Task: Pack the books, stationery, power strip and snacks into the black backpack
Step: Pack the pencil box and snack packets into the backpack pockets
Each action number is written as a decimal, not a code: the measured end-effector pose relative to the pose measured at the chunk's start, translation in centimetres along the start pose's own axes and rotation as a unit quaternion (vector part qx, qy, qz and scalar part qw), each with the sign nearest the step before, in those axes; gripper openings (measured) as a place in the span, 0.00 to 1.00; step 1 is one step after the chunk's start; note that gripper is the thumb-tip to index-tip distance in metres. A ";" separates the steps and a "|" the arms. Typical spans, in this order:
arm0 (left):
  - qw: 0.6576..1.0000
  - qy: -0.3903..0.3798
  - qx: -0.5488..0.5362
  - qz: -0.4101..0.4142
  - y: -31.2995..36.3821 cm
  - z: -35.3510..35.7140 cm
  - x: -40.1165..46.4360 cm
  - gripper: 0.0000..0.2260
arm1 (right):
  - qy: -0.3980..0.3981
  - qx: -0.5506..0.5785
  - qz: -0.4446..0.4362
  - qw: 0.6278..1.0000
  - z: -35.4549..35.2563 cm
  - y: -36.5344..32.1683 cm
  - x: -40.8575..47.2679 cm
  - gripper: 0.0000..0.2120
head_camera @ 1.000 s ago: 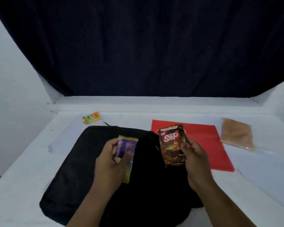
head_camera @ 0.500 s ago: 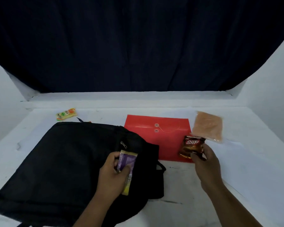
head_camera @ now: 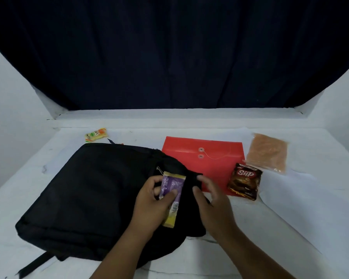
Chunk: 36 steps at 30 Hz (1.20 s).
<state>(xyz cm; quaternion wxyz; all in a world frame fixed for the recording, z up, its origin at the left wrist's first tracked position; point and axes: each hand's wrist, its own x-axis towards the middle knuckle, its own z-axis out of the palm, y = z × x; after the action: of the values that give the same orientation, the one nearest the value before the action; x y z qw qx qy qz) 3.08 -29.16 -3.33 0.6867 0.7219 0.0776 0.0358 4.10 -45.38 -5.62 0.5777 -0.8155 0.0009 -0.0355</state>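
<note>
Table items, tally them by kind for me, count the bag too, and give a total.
Snack packets: 4, purple, Siip, orange-green, clear pouch
Envelopes: 1, red
Backpacks: 1, black
Total: 6

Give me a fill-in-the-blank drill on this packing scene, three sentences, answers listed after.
1. The left hand grips a snack packet coloured yellow and ____.
2. The brown Siip packet lies partly on the ____ envelope.
3. The right hand reaches over the black ____ and holds nothing.

Missing words: purple; red; backpack
</note>
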 end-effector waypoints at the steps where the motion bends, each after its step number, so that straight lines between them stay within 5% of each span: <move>1: 1.000 -0.003 -0.010 -0.001 0.2 0.2 -0.1 0.09 | -0.041 0.024 -0.008 0.999 0.6 -0.6 -0.4 0.14; 4: 0.999 -0.012 -0.047 -0.003 0.6 0.3 -0.6 0.07 | -0.126 0.071 -0.009 0.989 1.8 -1.7 -0.8 0.15; 14: 0.988 -0.054 0.124 0.081 -1.6 -1.0 -1.1 0.13 | -0.103 0.088 0.040 0.990 1.9 -0.6 0.3 0.21; 18: 0.921 0.055 0.340 0.182 -2.6 -2.1 0.0 0.11 | -0.079 0.123 0.075 0.986 1.5 -0.7 1.3 0.19; 22: 0.846 0.090 0.505 0.145 -1.9 -3.5 1.1 0.27 | -0.048 0.108 0.097 0.988 1.6 -0.6 2.7 0.16; 28: 0.844 0.187 0.465 0.191 1.6 -4.8 1.5 0.32 | -0.064 0.051 0.089 0.993 2.0 0.2 3.5 0.15; 36: 0.822 0.176 0.529 0.117 3.3 -6.4 1.9 0.38 | -0.102 -0.057 0.017 0.993 3.1 -0.9 4.5 0.20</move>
<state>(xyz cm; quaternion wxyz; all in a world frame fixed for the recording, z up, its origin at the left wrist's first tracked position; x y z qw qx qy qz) 4.13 -22.66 0.17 0.1650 0.9593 0.1192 0.1955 8.72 -42.38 -5.56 0.5280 -0.8462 -0.0420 0.0582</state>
